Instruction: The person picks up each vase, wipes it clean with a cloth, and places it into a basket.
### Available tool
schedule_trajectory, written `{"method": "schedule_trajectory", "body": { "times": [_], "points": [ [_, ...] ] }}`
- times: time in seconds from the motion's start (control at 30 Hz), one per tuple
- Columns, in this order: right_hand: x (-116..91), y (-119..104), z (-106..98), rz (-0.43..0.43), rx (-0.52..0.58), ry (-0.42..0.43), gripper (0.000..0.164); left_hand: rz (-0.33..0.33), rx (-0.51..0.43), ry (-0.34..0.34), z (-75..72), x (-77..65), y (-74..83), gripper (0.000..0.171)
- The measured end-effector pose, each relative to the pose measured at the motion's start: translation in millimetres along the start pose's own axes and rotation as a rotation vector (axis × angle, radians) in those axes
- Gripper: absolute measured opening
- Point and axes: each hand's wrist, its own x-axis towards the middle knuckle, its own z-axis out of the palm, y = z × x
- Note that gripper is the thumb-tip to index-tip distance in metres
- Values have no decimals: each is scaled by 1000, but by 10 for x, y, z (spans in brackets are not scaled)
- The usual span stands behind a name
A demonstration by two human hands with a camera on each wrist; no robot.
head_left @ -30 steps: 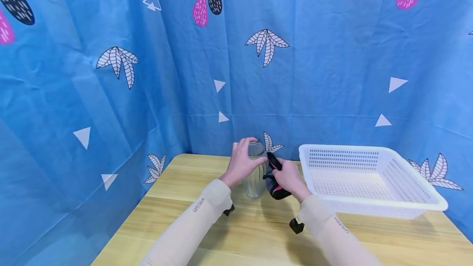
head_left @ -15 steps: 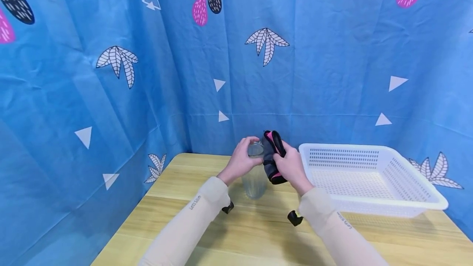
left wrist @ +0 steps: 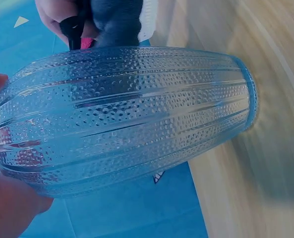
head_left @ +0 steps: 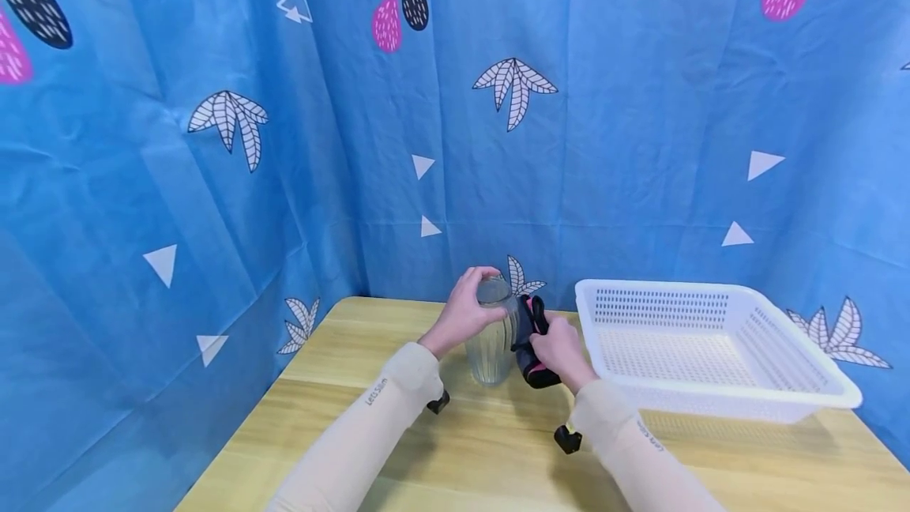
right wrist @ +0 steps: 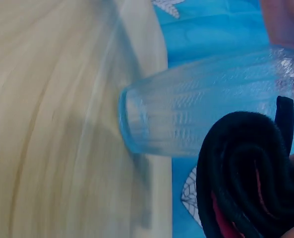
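A tall clear glass vase (head_left: 489,358) with ribbed, dimpled sides stands upright on the wooden table. My left hand (head_left: 465,313) grips it near the rim, thumb and fingers on opposite sides. In my right hand (head_left: 562,346) is a folded dark grey cloth (head_left: 528,354) with black edging and pink inside. The cloth lies along the vase's right side. The right wrist view shows the cloth (right wrist: 236,168) rolled in layers, overlapping the vase (right wrist: 181,109). Dimpled glass of the vase (left wrist: 127,119) fills the left wrist view.
To the right of my right hand, a white perforated plastic basket (head_left: 704,389) stands on the table. A blue patterned curtain (head_left: 626,141) hangs behind the table (head_left: 490,449) and along its left side.
My right hand lifted the cloth toward the vase's rim, then brought it back down along the side. The left hand keeps its grip and the vase stays in place.
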Motion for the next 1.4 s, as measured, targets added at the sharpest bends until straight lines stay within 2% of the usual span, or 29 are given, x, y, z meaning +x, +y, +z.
{"method": "schedule_trajectory", "body": {
  "times": [0.17,0.27,0.53,0.63,0.73,0.9,0.97,1.07,1.2,1.4],
  "points": [
    [54,-23,-75,-49,-117,133,62,3,5,-13,24,1,-2,64],
    [56,-141,-142,-106,-121,197,64,9,1,-7,24,9,2,64],
    [-81,-516,-257,-280,32,174,77,38,21,3,19,20,-32,62],
    [-110,-567,-258,-309,37,176,79,54,1,10,11,25,-36,65],
    [-112,-534,-218,-299,10,168,77,51,-14,12,5,34,-34,67],
    [-50,-380,-94,-232,-100,130,73,34,-28,9,3,58,-20,71],
    [-13,-269,-3,-209,-142,85,74,32,-33,13,5,61,-13,72],
    [7,-62,167,-157,-178,-35,73,22,-34,10,18,48,-24,74],
    [-11,138,309,-98,-110,-155,70,21,-11,2,49,30,-53,74],
    [14,105,224,-106,66,-157,67,22,79,14,47,-7,-34,76]
  ]
}}
